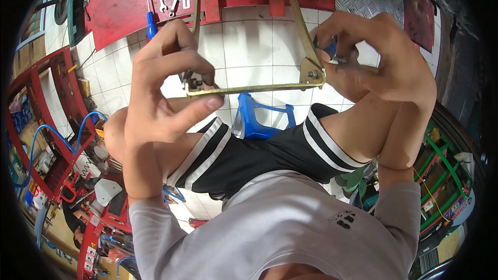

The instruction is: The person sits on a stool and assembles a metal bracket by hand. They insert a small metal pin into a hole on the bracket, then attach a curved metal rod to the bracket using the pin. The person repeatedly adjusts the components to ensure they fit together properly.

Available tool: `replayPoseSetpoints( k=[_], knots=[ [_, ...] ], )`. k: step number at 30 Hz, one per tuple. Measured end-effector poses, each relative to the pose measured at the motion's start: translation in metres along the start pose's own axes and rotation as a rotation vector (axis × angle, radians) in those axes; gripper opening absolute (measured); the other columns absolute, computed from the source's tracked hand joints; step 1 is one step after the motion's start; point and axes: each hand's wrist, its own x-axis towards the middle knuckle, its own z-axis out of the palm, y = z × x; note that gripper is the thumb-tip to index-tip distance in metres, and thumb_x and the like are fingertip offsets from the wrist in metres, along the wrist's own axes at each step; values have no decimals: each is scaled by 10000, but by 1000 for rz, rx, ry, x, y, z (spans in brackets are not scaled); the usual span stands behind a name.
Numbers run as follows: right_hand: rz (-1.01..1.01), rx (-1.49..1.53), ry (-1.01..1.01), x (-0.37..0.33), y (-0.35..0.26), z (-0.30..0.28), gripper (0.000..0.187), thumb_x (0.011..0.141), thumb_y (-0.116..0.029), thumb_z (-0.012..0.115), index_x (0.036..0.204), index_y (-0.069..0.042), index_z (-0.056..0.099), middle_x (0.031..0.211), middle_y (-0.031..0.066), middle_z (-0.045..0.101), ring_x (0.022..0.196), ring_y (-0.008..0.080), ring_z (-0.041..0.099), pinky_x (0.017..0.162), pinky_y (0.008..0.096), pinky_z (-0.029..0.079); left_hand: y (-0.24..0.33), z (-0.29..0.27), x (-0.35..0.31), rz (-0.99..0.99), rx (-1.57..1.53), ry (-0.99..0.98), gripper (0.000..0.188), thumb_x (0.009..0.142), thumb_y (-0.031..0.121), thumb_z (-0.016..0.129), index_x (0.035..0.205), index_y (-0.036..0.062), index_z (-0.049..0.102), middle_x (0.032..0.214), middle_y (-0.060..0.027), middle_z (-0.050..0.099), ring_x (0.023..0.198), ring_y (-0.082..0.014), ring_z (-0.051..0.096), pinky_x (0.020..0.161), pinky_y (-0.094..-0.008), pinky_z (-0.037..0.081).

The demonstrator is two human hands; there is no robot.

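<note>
Pinched between left hand [166,88] thumb and fingers is one corner of a brass-coloured bent metal frame [259,87], held above the knees; its bolted corner is gripped by the right hand [373,57], apparently alongside a blue-handled tool [332,51].

Both my forearms rise from the lower edge, elbows bent, hands lifted over my knees. My left hand [166,80] pinches, thumb stretched flat under curled fingers. My right hand [376,57] curls tight, fingers bunched toward the thumb, wrist bent inward.
</note>
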Motion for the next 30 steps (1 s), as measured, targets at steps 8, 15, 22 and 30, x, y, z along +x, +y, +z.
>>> replayPoseSetpoints(
  k=[8, 15, 22, 30],
  knots=[
    [2, -54, 145, 5, 5, -6, 241, 742, 40, 727, 963, 29, 631, 879, 76, 661, 752, 151, 639, 718, 258, 490, 6, 18, 3, 257, 280, 137, 236, 580, 164, 820, 723, 66, 660, 778, -54, 534, 777, -241, 501, 654, -343, 389],
    [63, 55, 463, 1, -15, -9, 135, 844, 128, 590, 944, 42, 620, 824, 60, 650, 746, 117, 627, 667, 251, 518, 19, 36, 4, 320, 479, 257, 228, 589, 100, 803, 744, 33, 651, 743, -69, 591, 720, -239, 557, 637, -316, 428],
    [5, 198, 630, 3, 10, -25, 62, 886, 56, 600, 941, 29, 606, 782, 24, 609, 722, 80, 587, 648, 230, 499, 16, 46, -3, 287, 440, 334, 210, 614, 94, 827, 765, 65, 683, 744, -42, 610, 705, -236, 552, 638, -332, 423],
    [45, 220, 737, -9, 2, -30, 84, 881, 47, 603, 954, 11, 623, 831, 9, 620, 775, 81, 577, 679, 229, 479, 14, 48, -1, 354, 440, 360, 257, 610, 103, 829, 832, 71, 704, 808, -41, 632, 747, -242, 565, 702, -350, 440]
  ],
)
